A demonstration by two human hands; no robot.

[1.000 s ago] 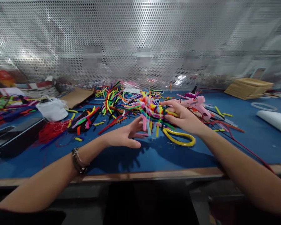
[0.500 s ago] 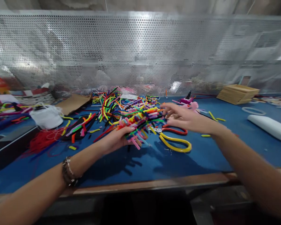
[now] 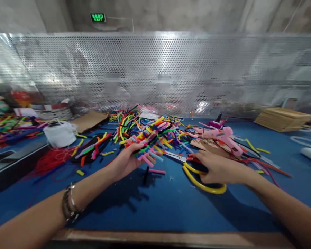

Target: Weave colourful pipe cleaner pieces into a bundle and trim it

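Note:
My left hand (image 3: 126, 162) grips a woven piece of many-coloured pipe cleaners (image 3: 155, 136) by its near end, thumb on top, holding it above the blue table. Loose ends stick out along its sides. My right hand (image 3: 219, 166) is closed about the handles of the scissors (image 3: 206, 187), its fingers over the red inner loop and its thumb by the yellow one. The blades point left, their tips close to the woven piece. Below it on the table lie short pink and black pipe cleaner cuttings (image 3: 157, 171).
A pink glue gun (image 3: 224, 136) lies behind my right hand, on brown card. Heaped pipe cleaners (image 3: 126, 122) fill the back centre. At left are a white mask (image 3: 60, 133), red thread (image 3: 51, 162) and a black case (image 3: 15, 167). Wooden boards (image 3: 282, 119) are stacked back right.
My right hand has moved from beside the woven piece down onto the scissors' handles. My left hand keeps hold of the woven piece. The camera view has tilted upward, and short cuttings now show beneath.

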